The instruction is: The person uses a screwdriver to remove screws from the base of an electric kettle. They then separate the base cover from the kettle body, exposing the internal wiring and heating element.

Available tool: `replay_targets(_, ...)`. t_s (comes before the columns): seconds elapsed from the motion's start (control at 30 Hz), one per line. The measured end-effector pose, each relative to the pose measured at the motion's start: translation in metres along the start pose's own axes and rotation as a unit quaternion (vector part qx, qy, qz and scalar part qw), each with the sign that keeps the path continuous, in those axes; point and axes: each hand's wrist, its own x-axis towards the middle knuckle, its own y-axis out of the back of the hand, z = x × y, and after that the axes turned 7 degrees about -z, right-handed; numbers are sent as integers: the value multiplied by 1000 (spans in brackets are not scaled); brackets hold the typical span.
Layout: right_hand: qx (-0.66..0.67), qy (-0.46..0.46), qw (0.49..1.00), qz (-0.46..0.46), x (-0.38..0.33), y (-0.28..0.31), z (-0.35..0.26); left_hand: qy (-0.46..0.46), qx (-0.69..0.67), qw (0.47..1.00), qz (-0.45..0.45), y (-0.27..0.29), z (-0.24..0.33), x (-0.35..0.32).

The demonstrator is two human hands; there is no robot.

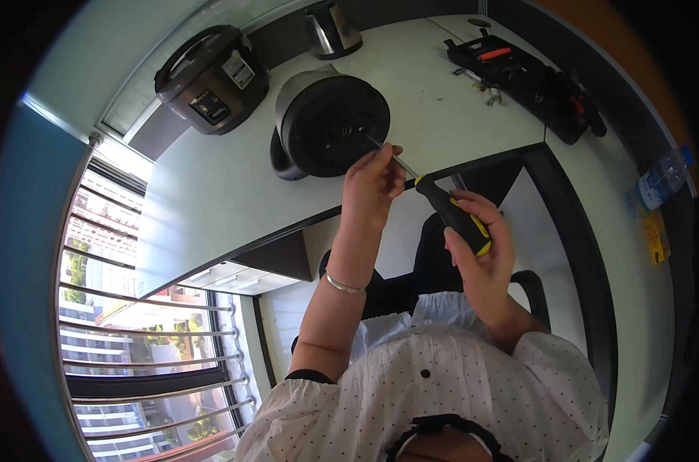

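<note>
An electric kettle (334, 127) lies on its side on the white table, its round black underside turned toward me. Its black handle rests at the left, against the tabletop. A screwdriver (442, 202) with a black and yellow grip reaches up to that underside, its tip at a small hole right of the centre fitting. My left hand (374, 181) pinches the metal shaft just below the kettle's rim. Around the grip of the screwdriver are the fingers of my right hand (484, 258), the butt end near the palm.
A dark multicooker (214, 81) stands at the back left, with a steel kettle (332, 31) beside it. An opened black tool case (519, 81) lies at the far right. A plastic bottle (661, 183) and a yellow packet (657, 236) are by the right edge. Barred windows (149, 331) are at left.
</note>
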Motion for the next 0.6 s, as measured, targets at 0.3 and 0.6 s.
replay_targets(0.3, -89, 116, 989, 14, 2, 0, 10, 13, -19, 1000, -15, 0, 1, -1)
replay_targets(0.6, -161, 173, 972, 4, 2, 2, 12, 13, -15, 1000, -14, 3, 0, -2)
